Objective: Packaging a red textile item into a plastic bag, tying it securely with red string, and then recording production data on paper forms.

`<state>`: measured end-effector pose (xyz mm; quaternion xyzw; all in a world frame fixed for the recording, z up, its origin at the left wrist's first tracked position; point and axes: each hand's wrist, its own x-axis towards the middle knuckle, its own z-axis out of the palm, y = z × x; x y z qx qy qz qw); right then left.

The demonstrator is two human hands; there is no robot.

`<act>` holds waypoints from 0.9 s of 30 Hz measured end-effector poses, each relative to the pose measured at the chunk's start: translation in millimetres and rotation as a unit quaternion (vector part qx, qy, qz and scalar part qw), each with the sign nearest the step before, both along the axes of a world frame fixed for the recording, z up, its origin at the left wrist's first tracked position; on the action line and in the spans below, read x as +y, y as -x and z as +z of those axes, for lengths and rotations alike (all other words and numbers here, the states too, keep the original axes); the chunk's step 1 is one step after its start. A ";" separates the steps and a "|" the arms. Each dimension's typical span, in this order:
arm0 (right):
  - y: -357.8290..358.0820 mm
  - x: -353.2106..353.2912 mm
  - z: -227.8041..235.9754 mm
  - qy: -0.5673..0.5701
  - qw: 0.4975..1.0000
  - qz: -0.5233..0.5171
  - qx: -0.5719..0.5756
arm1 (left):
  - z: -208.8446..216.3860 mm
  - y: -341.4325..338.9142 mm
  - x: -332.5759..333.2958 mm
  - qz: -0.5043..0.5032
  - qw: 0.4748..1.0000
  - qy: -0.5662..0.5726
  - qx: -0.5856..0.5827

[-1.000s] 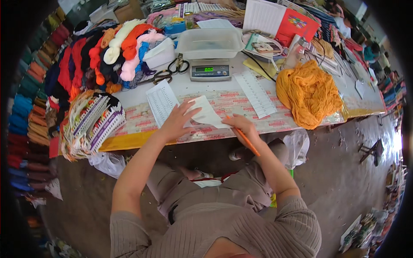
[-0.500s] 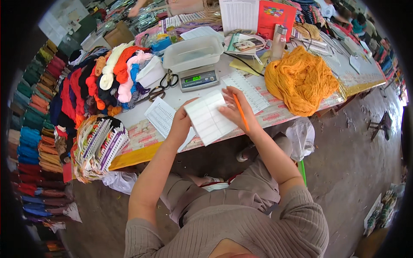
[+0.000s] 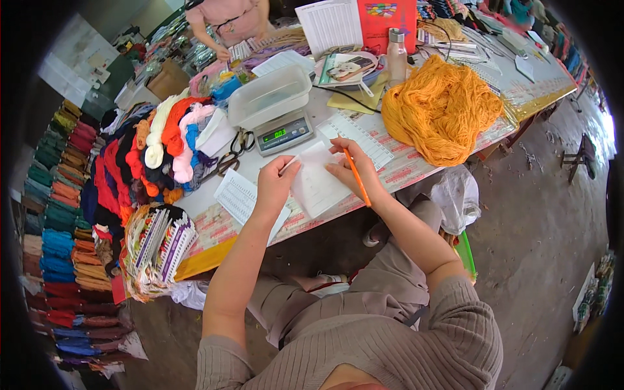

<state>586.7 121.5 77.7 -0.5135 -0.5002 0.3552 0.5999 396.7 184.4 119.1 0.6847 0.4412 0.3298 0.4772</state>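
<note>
Now both hands [image 3: 276, 182] on white paper sheet [image 3: 316, 185], orange pencil [image 3: 357, 177] in right

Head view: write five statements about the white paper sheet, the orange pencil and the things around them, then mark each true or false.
1. Both hands touch the white paper sheet. True.
2. The right hand holds a slim orange pencil. True.
3. The left hand grips the black-handled scissors. False: the scissors lie untouched on the table beside the grey digital scale.
4. The clear plastic tub on the scale is full of yarn. False: it looks empty.
5. The orange yarn heap lies to the right of the sheet. True.
</note>
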 end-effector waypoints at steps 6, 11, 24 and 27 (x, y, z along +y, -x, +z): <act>-30.4 3.4 -3.4 -0.056 0.998 -0.031 0.020 | -4.7 -42.8 7.7 -0.085 0.996 -0.036 0.022; -74.6 -1.1 -4.7 -0.068 0.983 -0.168 -0.031 | -3.0 -102.5 43.0 -0.150 0.982 0.112 -0.006; -163.7 -39.8 -8.1 0.013 0.967 -0.255 0.001 | -59.9 -252.8 293.4 -0.062 0.897 -0.292 0.327; -173.4 -48.3 -18.6 0.036 0.965 -0.261 -0.001 | -71.2 -260.7 317.2 -0.050 0.887 -0.279 0.364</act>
